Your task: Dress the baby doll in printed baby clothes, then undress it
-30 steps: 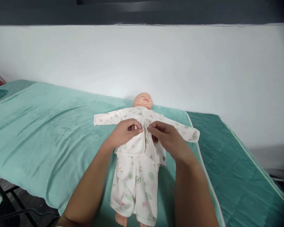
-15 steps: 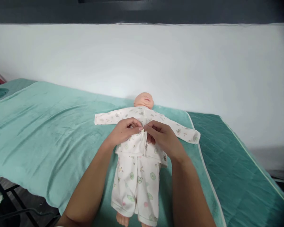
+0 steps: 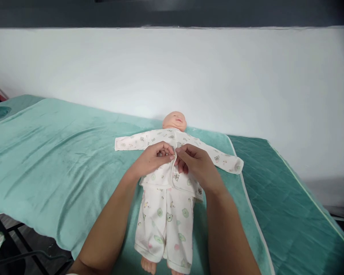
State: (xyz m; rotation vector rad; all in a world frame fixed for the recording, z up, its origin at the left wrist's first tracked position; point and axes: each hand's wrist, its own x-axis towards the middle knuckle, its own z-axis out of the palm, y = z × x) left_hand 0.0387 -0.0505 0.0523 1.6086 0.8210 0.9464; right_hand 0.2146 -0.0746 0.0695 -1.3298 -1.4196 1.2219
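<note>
Shirt point(image 3: 160, 177) is on the doll point(image 3: 174, 120), face-up on the green blanket point(image 3: 74, 152), front opening point(image 3: 172, 176) running head-to-foot between left hand point(image 3: 154, 158) and right hand point(image 3: 197, 163), both equally near, fingertips pinching shirt fabric there.

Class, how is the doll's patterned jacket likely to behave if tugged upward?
The jacket is probably floppy: its front bends between the left hand and the right hand. It looks light, being seemingly thin cloth. Worn on the doll, it would likely pull taut rather than lift free.
</note>
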